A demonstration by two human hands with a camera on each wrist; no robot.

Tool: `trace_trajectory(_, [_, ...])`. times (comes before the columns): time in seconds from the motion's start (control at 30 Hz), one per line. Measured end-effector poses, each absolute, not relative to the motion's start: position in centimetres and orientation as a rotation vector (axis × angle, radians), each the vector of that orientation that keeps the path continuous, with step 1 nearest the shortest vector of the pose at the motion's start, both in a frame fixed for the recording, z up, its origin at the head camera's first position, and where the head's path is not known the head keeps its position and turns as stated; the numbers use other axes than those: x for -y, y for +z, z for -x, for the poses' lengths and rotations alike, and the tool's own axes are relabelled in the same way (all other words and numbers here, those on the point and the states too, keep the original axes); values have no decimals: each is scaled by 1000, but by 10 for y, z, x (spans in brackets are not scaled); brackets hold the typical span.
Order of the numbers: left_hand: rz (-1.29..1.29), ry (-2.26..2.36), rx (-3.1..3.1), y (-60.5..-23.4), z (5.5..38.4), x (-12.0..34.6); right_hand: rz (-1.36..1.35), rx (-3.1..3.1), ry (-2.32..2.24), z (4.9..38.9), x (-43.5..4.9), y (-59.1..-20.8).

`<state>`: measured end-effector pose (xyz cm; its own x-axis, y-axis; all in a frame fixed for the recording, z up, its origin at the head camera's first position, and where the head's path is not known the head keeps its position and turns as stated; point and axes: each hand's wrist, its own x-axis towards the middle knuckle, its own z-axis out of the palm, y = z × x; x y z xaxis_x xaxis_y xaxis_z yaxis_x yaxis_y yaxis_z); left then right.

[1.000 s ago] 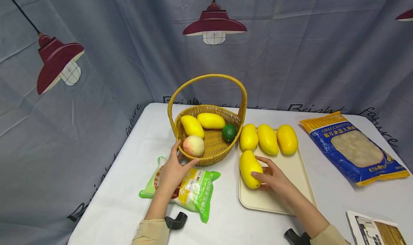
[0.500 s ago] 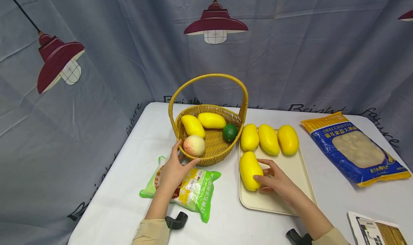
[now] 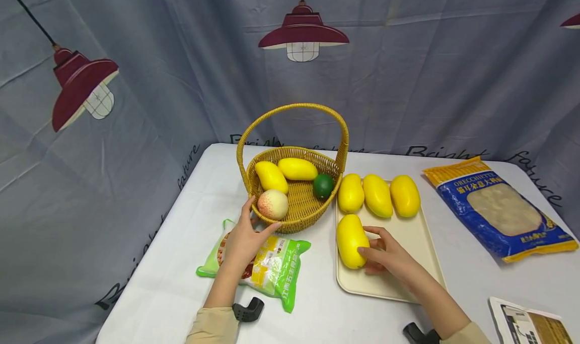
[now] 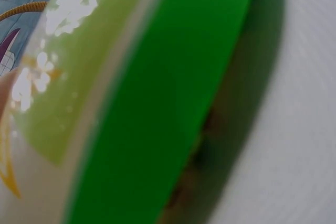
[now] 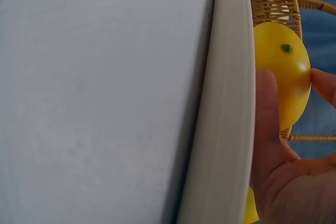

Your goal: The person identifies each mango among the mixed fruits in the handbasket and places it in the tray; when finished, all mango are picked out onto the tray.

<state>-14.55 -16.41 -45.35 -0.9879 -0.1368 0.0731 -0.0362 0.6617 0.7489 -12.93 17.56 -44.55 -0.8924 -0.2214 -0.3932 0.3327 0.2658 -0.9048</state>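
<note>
In the head view my right hand (image 3: 387,253) holds a yellow mango (image 3: 351,241) at the front left of a cream tray (image 3: 408,278). The right wrist view shows the thumb on one side of this mango (image 5: 286,77) and a fingertip on the other. Several more mangoes (image 3: 377,195) lie along the tray's far end. With thumb and fingers spread around it, my left hand (image 3: 244,238) grips the front left rim of a wicker basket (image 3: 299,225). Inside the basket are a peach (image 3: 273,204), two mangoes (image 3: 297,169) and a dark green round fruit (image 3: 323,186).
A green and white food bag (image 3: 272,268) lies under my left forearm and fills much of the left wrist view. To the right are a blue and yellow orecchiette bag (image 3: 503,208) and a white-framed package (image 3: 530,321). The basket's tall handle (image 3: 292,106) arches upward.
The held mango has shifted slightly toward me and turned a little in my right hand. My right hand has moved slightly right and nearer. The left hand and basket keep their places.
</note>
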Motion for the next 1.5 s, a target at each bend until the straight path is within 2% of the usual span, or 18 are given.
trace_trajectory(0.8, [-157,-1253,2765,-451,145,162,-47,-2239,-1514,123,-185,-436])
trace_trajectory(1.13, [-161,-1233,2762,-451,144,163,124,-2346,-1551,143,-195,-401])
trace_trajectory(1.3, [-164,-1225,2770,-450,143,164,239,-2400,-1576,161,-180,-373])
trace_trajectory(1.5, [-186,-1222,2774,-450,145,163,335,-2294,-1681,184,-131,-354])
